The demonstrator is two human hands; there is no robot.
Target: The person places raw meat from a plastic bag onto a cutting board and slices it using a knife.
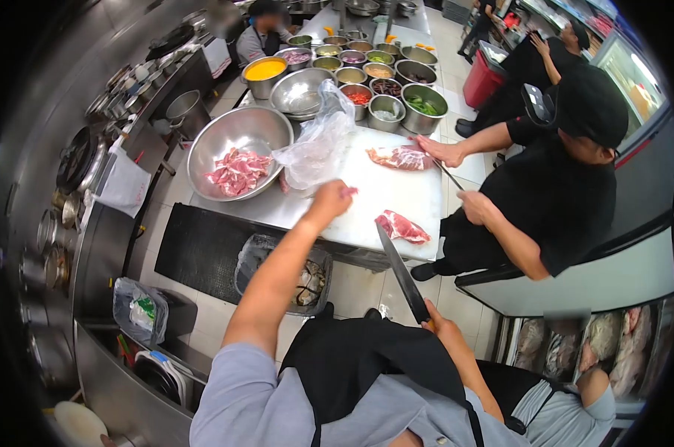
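My left hand [329, 203] is closed over the board's left part, with a small piece of raw meat [349, 191] at its fingertips. My right hand [442, 326] grips a large knife [404, 277] by its handle, the blade pointing up and away from me. Near the blade's tip, a chunk of raw meat [404, 227] lies on the white cutting board [370, 195]. To the left, a wide steel bowl [203, 149] holds a heap of cut meat [238, 170]. A clear plastic bag [318, 149] lies crumpled between bowl and board.
Across the board at right, a co-worker cuts another meat piece [400, 157] with a knife [448, 176]. Several steel containers of vegetables [422, 104] stand at the back. A lined bin [251, 264] sits below the table edge. Another person's sleeve [575, 408] is close at my right.
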